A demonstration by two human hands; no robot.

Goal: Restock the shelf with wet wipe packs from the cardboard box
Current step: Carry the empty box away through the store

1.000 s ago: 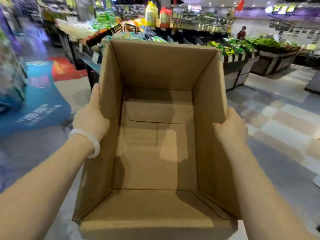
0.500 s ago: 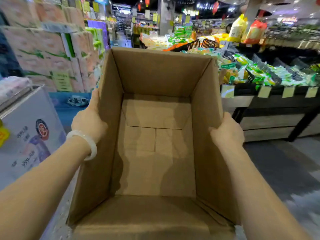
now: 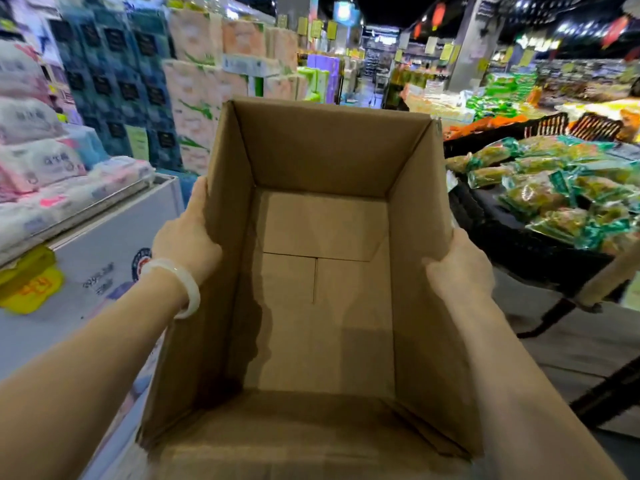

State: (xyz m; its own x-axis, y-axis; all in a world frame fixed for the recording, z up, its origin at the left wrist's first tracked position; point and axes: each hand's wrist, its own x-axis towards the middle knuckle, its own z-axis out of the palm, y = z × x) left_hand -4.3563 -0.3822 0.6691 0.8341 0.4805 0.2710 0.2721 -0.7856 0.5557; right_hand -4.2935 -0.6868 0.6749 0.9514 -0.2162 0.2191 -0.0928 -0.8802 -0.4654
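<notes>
Box: we find the cardboard box [image 3: 322, 271] open-topped, nothing inside.
Left hand [image 3: 187, 237]: clasped on its left wall.
Right hand [image 3: 460, 268]: clasped on its right wall.

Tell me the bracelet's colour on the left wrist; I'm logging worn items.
Milky white bracelet, clearest in the head view.

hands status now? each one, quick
Left hand: closed on the left wall of the empty cardboard box.
Right hand: closed on the box's right wall.

Bare forearms (white bangle [image 3: 188, 289], left wrist)
</notes>
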